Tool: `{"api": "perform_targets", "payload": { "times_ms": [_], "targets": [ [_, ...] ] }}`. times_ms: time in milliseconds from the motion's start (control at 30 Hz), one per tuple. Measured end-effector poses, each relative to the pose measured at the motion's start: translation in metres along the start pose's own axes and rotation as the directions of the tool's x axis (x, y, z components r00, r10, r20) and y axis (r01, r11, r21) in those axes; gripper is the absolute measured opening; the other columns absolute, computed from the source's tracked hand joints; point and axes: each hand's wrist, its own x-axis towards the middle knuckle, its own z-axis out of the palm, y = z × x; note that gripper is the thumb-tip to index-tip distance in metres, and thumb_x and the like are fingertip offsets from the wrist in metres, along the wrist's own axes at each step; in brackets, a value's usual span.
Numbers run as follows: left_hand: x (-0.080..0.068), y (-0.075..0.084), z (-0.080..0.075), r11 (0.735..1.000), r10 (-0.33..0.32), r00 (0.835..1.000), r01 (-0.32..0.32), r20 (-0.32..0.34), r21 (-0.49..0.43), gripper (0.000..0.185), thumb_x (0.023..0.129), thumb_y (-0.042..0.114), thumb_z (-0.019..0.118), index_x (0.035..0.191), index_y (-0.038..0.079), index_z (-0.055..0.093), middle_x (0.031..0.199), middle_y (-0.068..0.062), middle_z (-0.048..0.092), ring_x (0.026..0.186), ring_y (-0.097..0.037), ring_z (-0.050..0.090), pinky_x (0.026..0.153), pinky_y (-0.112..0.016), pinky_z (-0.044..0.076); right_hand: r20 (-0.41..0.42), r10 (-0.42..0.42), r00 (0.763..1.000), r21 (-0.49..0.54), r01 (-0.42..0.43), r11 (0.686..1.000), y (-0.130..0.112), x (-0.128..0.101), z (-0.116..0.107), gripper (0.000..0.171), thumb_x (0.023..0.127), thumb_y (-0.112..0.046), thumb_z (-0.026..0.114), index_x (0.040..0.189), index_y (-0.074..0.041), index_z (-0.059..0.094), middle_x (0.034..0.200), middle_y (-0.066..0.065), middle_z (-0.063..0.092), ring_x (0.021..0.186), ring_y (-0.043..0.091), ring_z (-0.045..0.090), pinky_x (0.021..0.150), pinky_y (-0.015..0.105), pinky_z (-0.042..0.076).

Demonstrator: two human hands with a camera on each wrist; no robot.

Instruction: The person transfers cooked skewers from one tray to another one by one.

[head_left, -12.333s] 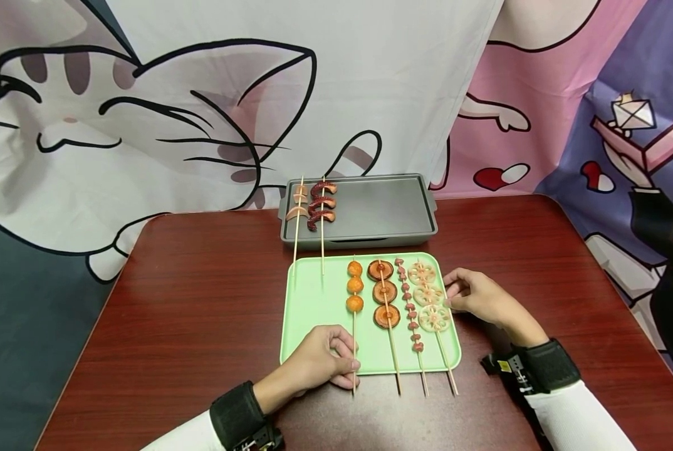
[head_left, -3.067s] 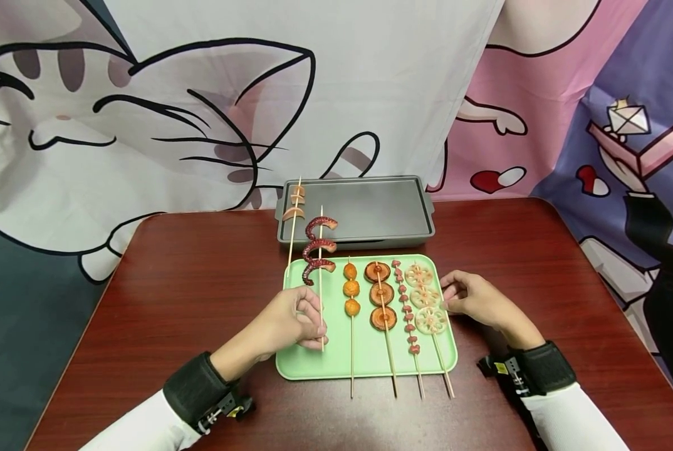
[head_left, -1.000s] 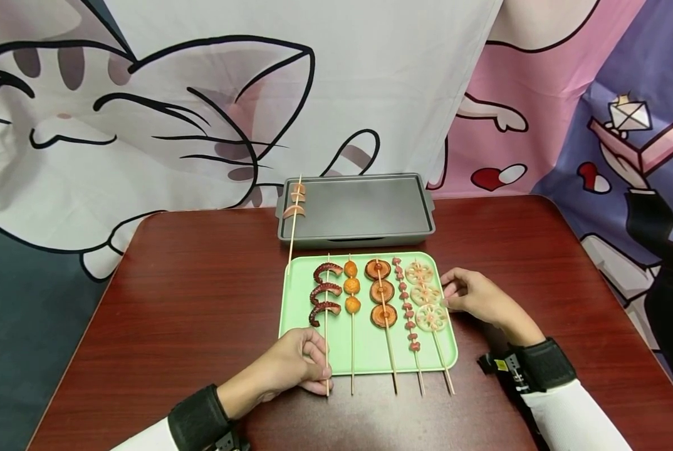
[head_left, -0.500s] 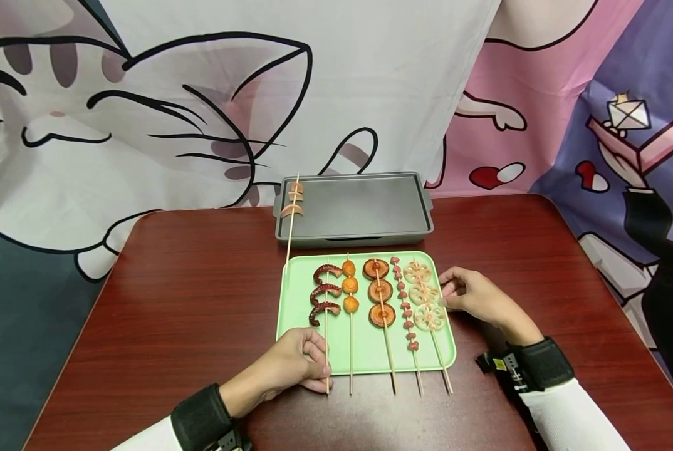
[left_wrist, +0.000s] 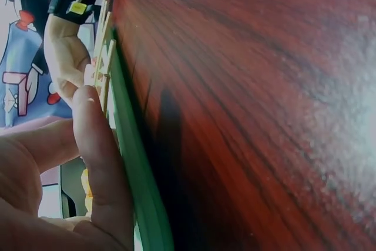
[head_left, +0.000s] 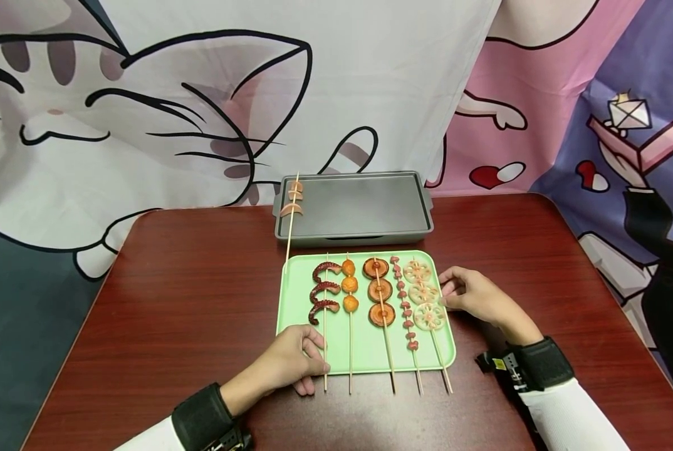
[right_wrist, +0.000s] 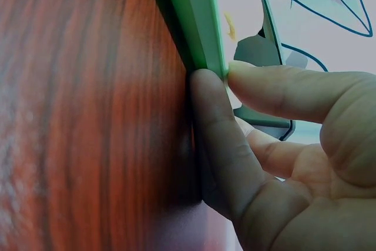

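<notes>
On the green tray (head_left: 365, 366) lies an octopus tentacle skewer (head_left: 325, 289), its stick overhanging the near rim. My left hand (head_left: 291, 360) is beside that stick, the thumb tip overlapping it and the lower fingers drawn off to its left. In the left wrist view, the fingers of that hand (left_wrist: 103, 163) extend along the tray's edge. My right hand (head_left: 474, 300) pinches the tray's right rim; in the right wrist view thumb and finger stand on either side of the green edge (right_wrist: 197, 22).
Further right on the tray lie skewers of orange balls (head_left: 349, 285), mushrooms (head_left: 379, 290), small pink pieces (head_left: 406, 304) and lotus root slices (head_left: 427, 294). Behind stands a grey pan (head_left: 365, 207); a sausage-like skewer (head_left: 291, 210) rests across its left side, stick reaching the tray.
The octopus tentacle skewer came off the grey pan onto the green tray, left of the orange balls, in my left hand. That hand's lower fingers have just loosened from the stick. Right hand stayed.
</notes>
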Motion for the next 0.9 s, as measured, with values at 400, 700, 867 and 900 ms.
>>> {"api": "perform_targets", "payload": {
  "times_ms": [400,700,867,900],
  "targets": [
    [-0.001,0.002,0.0,0.975,0.057,0.997,-0.046,-0.048,0.217,0.031,0.082,0.002,0.082,0.103,-0.004,0.061,0.071,-0.007,0.066,0.041,-0.01,0.061,0.041,-0.034,0.057,-0.002,-0.001,1.0,0.007,0.001,1.0,0.002,0.001,0.0,0.038,0.089,0.002,0.072,0.123,0.011,0.058,0.095,0.015,0.066,0.08,0.016,0.06,0.064,0.022,0.052],
    [-0.009,0.017,-0.001,0.724,0.324,0.912,-0.066,-0.253,0.687,0.027,0.085,0.028,0.086,0.095,0.01,0.07,0.061,0.013,0.054,0.053,-0.002,0.049,0.051,-0.026,0.045,0.004,0.003,1.0,0.004,-0.003,1.0,0.001,0.002,0.0,0.037,0.089,0.002,0.072,0.123,0.011,0.058,0.095,0.015,0.065,0.081,0.016,0.06,0.065,0.022,0.053],
    [-0.014,0.031,-0.007,0.61,0.447,0.842,-0.039,-0.303,0.792,0.029,0.087,0.033,0.084,0.103,0.011,0.073,0.072,0.008,0.06,0.054,-0.005,0.048,0.045,-0.026,0.04,0.004,0.008,1.0,0.009,-0.008,1.0,0.0,0.001,0.0,0.037,0.09,0.002,0.071,0.123,0.011,0.058,0.095,0.015,0.065,0.08,0.016,0.06,0.065,0.022,0.053],
    [-0.014,0.032,-0.009,0.591,0.471,0.826,-0.035,-0.309,0.806,0.029,0.087,0.033,0.084,0.104,0.012,0.073,0.075,0.007,0.061,0.054,-0.005,0.048,0.045,-0.026,0.039,0.003,0.009,1.0,0.007,-0.009,1.0,0.0,0.001,0.0,0.038,0.09,0.002,0.072,0.123,0.011,0.058,0.095,0.015,0.065,0.08,0.016,0.06,0.065,0.022,0.053]
  ]
}}
